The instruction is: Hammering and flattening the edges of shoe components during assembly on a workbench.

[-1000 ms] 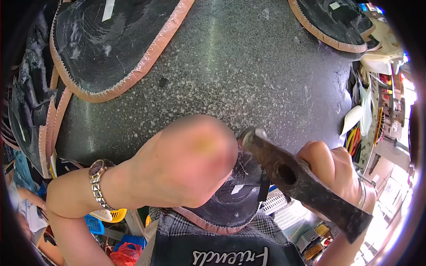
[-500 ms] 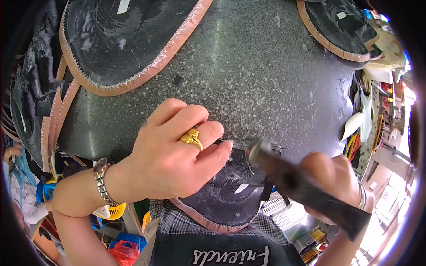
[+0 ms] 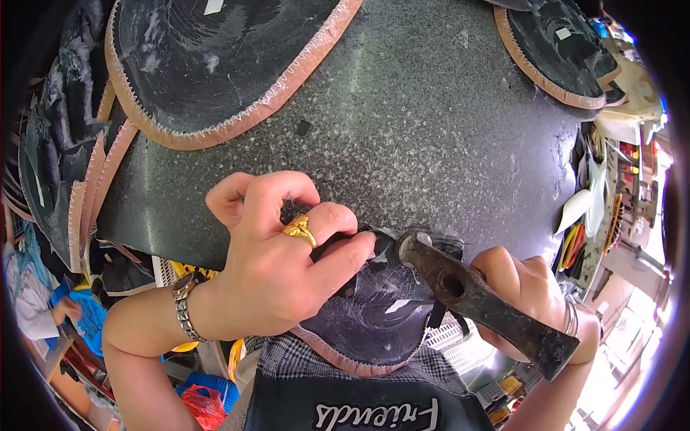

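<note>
At the near edge of a dark speckled slab (image 3: 424,169), my left hand (image 3: 287,266) pinches the edge of a black sheet piece (image 3: 366,330) between thumb and forefinger. The piece has a pinkish stitched border and hangs over the slab's edge toward my apron. The other fingers of that hand are curled and raised. My right hand (image 3: 528,284) grips a hammer (image 3: 496,312), whose handle is mostly hidden behind its head. The hammer's round face is low over the piece's edge, just right of my left fingertips. Contact between face and piece cannot be made out.
A large black piece with a zigzag-stitched pinkish border (image 3: 215,79) lies at the far left, and similar pieces (image 3: 553,65) lie far right. More are stacked (image 3: 65,151) along the left edge. A small dark scrap (image 3: 303,128) rests on the slab. A person's hand (image 3: 68,309) shows at left.
The hammer, blurred before, is now sharp, its head slightly left and its tail end higher. My left hand's outer fingers have lifted and spread apart; its pinch stays in place.
</note>
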Demonstrator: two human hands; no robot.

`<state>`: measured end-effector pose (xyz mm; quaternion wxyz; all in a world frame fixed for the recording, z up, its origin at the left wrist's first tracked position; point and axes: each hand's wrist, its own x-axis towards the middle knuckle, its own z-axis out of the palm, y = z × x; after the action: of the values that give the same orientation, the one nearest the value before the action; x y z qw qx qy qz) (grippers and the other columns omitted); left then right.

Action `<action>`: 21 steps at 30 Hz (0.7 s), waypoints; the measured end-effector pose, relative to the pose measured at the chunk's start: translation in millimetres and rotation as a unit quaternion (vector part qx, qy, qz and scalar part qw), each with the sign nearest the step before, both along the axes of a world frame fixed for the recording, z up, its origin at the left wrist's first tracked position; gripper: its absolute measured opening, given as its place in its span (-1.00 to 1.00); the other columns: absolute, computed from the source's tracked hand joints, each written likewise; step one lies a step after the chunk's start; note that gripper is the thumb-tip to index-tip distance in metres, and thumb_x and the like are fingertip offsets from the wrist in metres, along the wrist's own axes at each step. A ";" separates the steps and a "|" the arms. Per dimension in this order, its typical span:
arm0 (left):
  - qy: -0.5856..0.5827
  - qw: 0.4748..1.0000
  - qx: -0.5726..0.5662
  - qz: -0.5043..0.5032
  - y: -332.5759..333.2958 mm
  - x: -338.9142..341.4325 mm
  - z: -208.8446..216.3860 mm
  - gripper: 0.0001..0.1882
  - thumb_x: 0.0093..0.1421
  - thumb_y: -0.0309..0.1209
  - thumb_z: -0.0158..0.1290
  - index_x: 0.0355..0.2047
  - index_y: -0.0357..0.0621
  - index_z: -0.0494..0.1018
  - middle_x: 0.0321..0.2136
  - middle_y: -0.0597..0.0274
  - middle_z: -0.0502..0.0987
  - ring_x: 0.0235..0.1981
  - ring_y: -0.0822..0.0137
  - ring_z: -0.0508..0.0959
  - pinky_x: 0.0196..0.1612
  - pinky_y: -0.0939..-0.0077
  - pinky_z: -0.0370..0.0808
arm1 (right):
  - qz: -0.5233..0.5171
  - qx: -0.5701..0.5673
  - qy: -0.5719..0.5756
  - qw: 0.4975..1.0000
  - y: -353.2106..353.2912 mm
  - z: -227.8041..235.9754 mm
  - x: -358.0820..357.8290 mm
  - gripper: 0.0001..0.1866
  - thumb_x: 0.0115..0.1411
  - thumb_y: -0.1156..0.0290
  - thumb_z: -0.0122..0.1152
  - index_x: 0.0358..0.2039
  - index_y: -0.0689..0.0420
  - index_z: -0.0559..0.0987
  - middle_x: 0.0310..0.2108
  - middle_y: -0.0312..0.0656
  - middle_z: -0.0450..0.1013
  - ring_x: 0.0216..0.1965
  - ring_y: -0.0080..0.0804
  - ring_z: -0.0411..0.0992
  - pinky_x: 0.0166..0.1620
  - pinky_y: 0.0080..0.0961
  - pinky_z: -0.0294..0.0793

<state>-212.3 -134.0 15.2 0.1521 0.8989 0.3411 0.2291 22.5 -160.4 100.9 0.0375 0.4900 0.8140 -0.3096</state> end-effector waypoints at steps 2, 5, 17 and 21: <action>-0.012 1.000 0.002 -0.002 0.8 0.3 -0.8 -0.67 -0.24 -0.34 0.24 -0.34 0.16 0.60 -0.41 0.67 0.46 -0.27 0.31 0.25 -0.18 0.27 0.01 | 0.012 0.026 -0.024 0.999 -1.3 0.0 -1.2 -0.79 0.02 0.36 0.18 -0.48 0.18 0.36 -0.68 -0.25 0.25 -0.78 -0.39 0.35 -0.75 -0.45 0.32; -0.010 1.000 0.013 -0.004 0.2 -1.3 -2.2 -0.68 -0.22 -0.34 0.23 -0.34 0.15 0.60 -0.42 0.65 0.45 -0.28 0.31 0.24 -0.18 0.27 0.02 | 0.047 0.068 -0.070 0.994 -6.7 0.1 -3.7 -0.76 0.00 0.33 0.20 -0.51 0.17 0.34 -0.69 -0.25 0.24 -0.80 -0.40 0.33 -0.76 -0.45 0.31; -0.012 0.997 0.058 0.052 -4.3 5.9 -1.7 -0.71 -0.23 -0.27 0.23 -0.39 0.12 0.58 -0.41 0.59 0.42 -0.28 0.27 0.27 -0.23 0.20 0.04 | 0.057 0.104 -0.072 0.990 7.3 1.1 -16.3 -0.71 0.06 0.25 0.19 -0.56 0.12 0.31 -0.72 -0.29 0.21 -0.84 -0.44 0.26 -0.80 -0.49 0.29; -0.032 0.994 -0.031 0.099 -6.6 4.3 -4.1 -0.60 -0.26 -0.25 0.33 -0.30 0.15 0.60 -0.41 0.62 0.43 -0.27 0.25 0.24 -0.18 0.27 0.05 | 0.000 -0.057 -0.071 0.996 16.5 8.8 -13.1 -0.79 -0.05 0.50 0.20 -0.38 0.18 0.40 -0.59 -0.16 0.35 -0.65 -0.18 0.41 -0.57 -0.32 0.37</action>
<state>-208.0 -140.6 11.1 0.1670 0.8480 0.4301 0.2610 9.4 -143.9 109.7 0.1228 0.5081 0.7903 -0.3197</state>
